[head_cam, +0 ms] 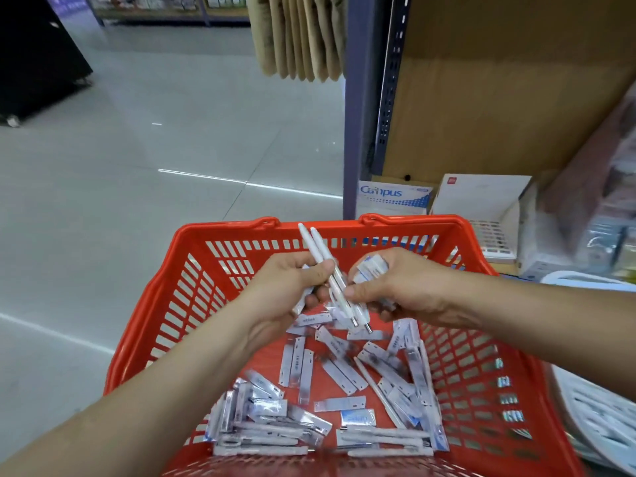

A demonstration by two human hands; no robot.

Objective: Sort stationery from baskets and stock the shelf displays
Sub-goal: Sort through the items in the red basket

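Observation:
A red plastic basket point(192, 280) fills the lower middle of the view, its floor strewn with several small wrapped stationery packets point(339, 371) and white pens point(382, 432). Over the basket, my left hand point(292, 287) grips two white pens point(318, 251) that point up and away. My right hand point(395, 284) is close beside it, holding a bunch of white and blue packets point(371, 266) while its thumb and fingertips pinch the lower part of the same pens.
A shelf unit with a blue-grey upright point(361, 98) stands behind the basket. On its low shelf sit a Campus box point(392, 197) and a white box point(478, 197). A white basket point(602, 418) lies at the right. Tiled floor point(155, 149) spreads to the left.

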